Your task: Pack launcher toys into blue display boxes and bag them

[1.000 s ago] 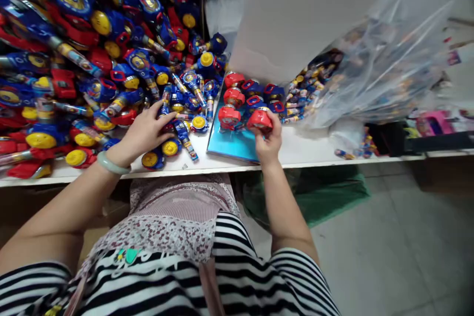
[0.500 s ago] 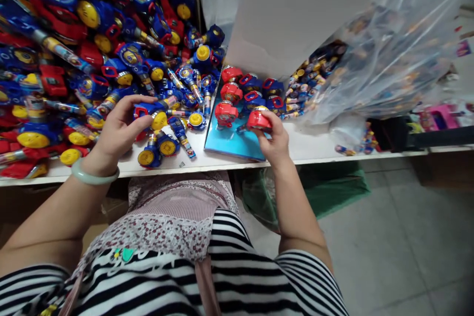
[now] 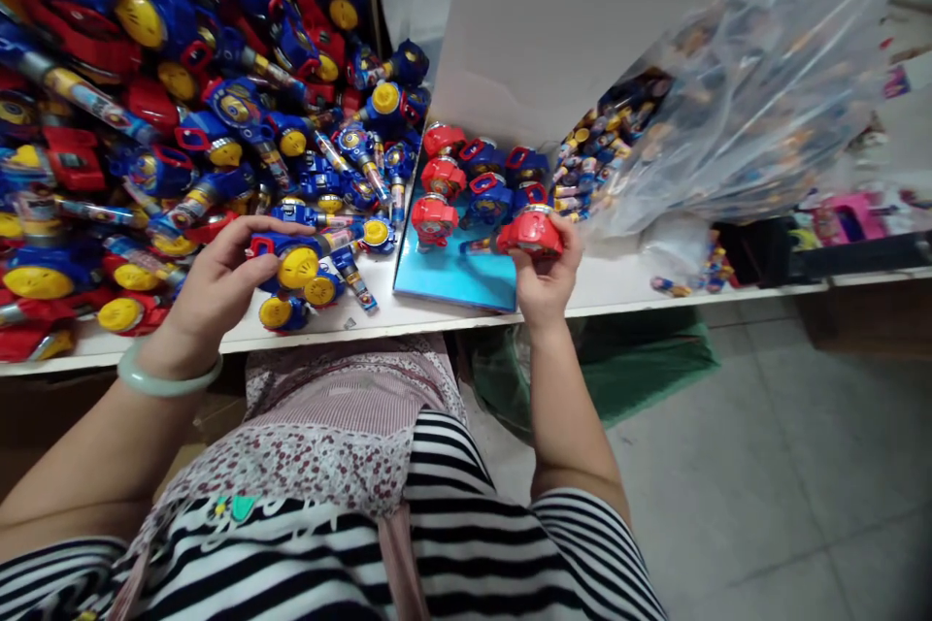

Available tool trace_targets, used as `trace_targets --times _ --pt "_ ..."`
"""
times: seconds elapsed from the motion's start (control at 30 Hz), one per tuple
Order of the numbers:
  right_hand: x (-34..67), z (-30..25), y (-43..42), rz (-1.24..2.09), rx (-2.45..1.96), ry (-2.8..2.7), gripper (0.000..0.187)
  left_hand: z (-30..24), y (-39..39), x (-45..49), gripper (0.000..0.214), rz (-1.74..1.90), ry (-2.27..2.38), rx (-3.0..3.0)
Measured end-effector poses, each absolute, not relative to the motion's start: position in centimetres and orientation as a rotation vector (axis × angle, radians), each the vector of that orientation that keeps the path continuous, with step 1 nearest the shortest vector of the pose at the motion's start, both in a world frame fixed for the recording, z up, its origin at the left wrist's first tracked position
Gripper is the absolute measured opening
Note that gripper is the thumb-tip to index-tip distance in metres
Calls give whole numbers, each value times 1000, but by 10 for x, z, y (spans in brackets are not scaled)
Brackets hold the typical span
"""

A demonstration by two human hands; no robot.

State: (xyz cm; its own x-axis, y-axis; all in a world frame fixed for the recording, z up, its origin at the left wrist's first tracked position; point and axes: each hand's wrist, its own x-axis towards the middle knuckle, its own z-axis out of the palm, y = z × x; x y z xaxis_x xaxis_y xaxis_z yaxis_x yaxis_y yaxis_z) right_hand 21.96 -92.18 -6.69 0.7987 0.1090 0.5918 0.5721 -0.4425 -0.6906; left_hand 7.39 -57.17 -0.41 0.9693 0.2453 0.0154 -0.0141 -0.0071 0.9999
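Note:
My left hand (image 3: pixel 215 296), closed on its edge, grips a blue toy with a yellow disc (image 3: pixel 297 266) and a printed tube. It is over the front of the table, by other loose blue toys. My right hand (image 3: pixel 549 283) pinches a red toy (image 3: pixel 534 231) whose tube points left, above the right part of a light-blue box (image 3: pixel 455 279). Inside the box, a column of red toys (image 3: pixel 443 177) stands at the left. Beside it sit several blue toys (image 3: pixel 489 198) with red loops. The box's tall white flap (image 3: pixel 524 29) rises behind them.
A big heap of blue and red toys (image 3: pixel 156 165) covers the table's left. To the right, a clear plastic bag (image 3: pixel 735 116) holds many small printed tubes. A pink item (image 3: pixel 851 218) lies farther right. Below the table's white front edge (image 3: pixel 612 296) hangs a green bag (image 3: pixel 641 374).
The red toy in my right hand has turned, showing more of its face, and moved slightly right relative to the box. My left hand keeps the blue toy. The whole view has shifted a little.

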Motion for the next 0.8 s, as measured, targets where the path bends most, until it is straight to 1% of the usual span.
trace_targets --times 0.13,0.2,0.33,0.43,0.53,0.6,0.63,0.73,0.77,0.8 --pt "195 -68 -894 -298 -1929 -646 56 -9 -572 74 32 219 213 1549" --pt "187 -66 -886 -212 -1951 -672 54 -11 -572 74 32 210 187 1563" --pt "176 -58 -879 -180 -2009 -764 54 -14 -575 76 35 170 166 1578" --pt "170 -62 -872 -207 -2033 -945 50 -16 -581 79 37 142 212 1490" --pt "170 -66 -867 -134 -2085 -1003 47 -19 -585 84 36 77 290 1401" --pt "173 -57 -867 -52 -2159 -980 53 -19 -585 89 38 45 315 1368" --pt "173 -48 -868 -51 -2203 -982 58 -17 -585 92 41 34 315 1356" --pt "172 -6 -862 -254 -2244 -1058 76 2 -592 100 54 12 276 1353" --pt "171 8 -855 -320 -2209 -1108 77 13 -598 102 59 14 255 1373" --pt "170 21 -846 -348 -2164 -1159 73 25 -604 105 64 12 232 1400"
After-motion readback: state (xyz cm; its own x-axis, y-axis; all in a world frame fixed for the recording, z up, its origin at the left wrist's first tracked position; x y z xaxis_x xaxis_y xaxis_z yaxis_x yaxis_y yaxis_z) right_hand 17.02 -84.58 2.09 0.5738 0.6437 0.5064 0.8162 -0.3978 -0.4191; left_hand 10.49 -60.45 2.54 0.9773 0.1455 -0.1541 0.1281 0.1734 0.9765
